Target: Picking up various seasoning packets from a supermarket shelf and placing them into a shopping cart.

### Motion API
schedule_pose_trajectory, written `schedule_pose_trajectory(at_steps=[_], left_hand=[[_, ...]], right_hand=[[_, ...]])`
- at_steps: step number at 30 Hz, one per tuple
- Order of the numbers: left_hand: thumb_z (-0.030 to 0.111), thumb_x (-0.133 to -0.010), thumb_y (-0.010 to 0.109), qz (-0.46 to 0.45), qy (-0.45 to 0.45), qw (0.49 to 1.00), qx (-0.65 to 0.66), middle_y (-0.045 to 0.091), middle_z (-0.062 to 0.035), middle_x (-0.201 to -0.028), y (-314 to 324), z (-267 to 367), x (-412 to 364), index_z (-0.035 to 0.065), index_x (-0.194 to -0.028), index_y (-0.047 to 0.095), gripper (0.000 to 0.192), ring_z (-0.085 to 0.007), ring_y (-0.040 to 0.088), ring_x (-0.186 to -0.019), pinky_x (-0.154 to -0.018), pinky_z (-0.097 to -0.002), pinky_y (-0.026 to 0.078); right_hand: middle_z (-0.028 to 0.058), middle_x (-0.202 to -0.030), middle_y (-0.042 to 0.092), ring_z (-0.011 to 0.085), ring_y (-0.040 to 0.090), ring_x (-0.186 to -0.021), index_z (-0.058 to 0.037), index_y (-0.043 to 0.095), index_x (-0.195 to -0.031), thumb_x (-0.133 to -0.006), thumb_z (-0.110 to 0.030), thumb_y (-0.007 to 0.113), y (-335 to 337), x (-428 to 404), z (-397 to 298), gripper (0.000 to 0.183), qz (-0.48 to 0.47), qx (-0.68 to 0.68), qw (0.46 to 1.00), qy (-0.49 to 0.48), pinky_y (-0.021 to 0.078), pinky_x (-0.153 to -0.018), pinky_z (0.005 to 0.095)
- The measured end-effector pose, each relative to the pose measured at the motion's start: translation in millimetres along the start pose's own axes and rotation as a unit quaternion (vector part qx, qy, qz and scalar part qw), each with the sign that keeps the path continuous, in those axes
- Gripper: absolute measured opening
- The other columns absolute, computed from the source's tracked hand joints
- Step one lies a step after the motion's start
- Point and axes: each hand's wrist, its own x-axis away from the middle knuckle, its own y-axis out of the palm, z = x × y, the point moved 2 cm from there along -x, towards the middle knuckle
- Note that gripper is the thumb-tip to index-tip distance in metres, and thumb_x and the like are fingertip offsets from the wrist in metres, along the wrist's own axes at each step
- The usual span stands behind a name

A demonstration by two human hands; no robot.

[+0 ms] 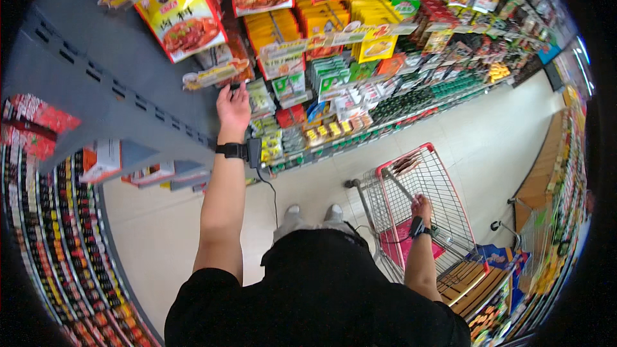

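My left hand (pixel 234 108) is raised at the shelf's near end, fingers apart and slightly bent, holding nothing that shows. Its fingertips are just below a price-label strip (pixel 217 75) under hanging yellow and red seasoning packets (pixel 185 19). Whether the fingertips touch the strip cannot be told. To the right, my right hand (pixel 421 205) is over a wire shopping cart (pixel 446 173) with red edging; its fingers look curled near a grey bar of the cart, and a grip on it cannot be made out. In the cart lie brown packets (pixel 406 165) and a pink-red flat item (pixel 402 243).
A grey shelf end panel (pixel 111 72) stands close on the left. Shelves of bottles and jars (pixel 62 231) curve along the far left. Hanging packets line the shelf ahead. A second cart (pixel 532 236) and wooden display stands (pixel 540 168) are at right. Cables hang from both wrist devices.
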Motion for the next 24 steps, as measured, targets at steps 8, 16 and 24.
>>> schedule_pose_trajectory(at_steps=[8, 16, 24], left_hand=[[0.015, -0.087, 0.050, -0.175, -0.041, 0.981, -0.071, 0.063, -0.0084, -0.079, -29, 9, -55, 0.0027, -0.098, 0.058, 0.019, -0.0157, 0.055, -0.063, -0.047, -0.0242, 0.041], [0.019, -0.081, 0.059, -0.020, -0.083, 0.996, 0.021, 0.059, -0.0063, -0.106, -50, -2, -93, 0.0086, -0.107, 0.059, 0.029, -0.0174, 0.058, -0.085, -0.063, -0.0251, 0.050], [0.035, -0.088, 0.055, -0.057, -0.026, 0.997, -0.038, 0.052, 0.0009, -0.067, -33, -4, -58, 0.0121, -0.097, 0.057, 0.025, -0.0102, 0.036, -0.049, -0.044, -0.0220, 0.030]], right_hand=[[0.0045, -0.059, 0.050, 0.0148, 0.046, -0.047, -0.0060, 0.057, -0.080, -0.086, -0.024, 0.052, -19, 90, 55, 0.020, 0.032, 0.004, 0.998, 0.048, 0.0374, -0.042, 0.0291], [0.0034, -0.057, 0.048, 0.0138, 0.040, -0.042, -0.0061, 0.053, -0.071, -0.087, -0.019, 0.046, -19, 147, 74, 0.022, 0.132, -0.041, 0.990, -0.030, 0.0353, -0.039, 0.0294], [0.0058, -0.066, 0.055, 0.0128, 0.049, -0.050, -0.0029, 0.057, -0.084, -0.086, -0.015, 0.051, 16, 144, 86, 0.014, 0.097, -0.027, 0.995, 0.015, 0.0383, -0.042, 0.0260]])
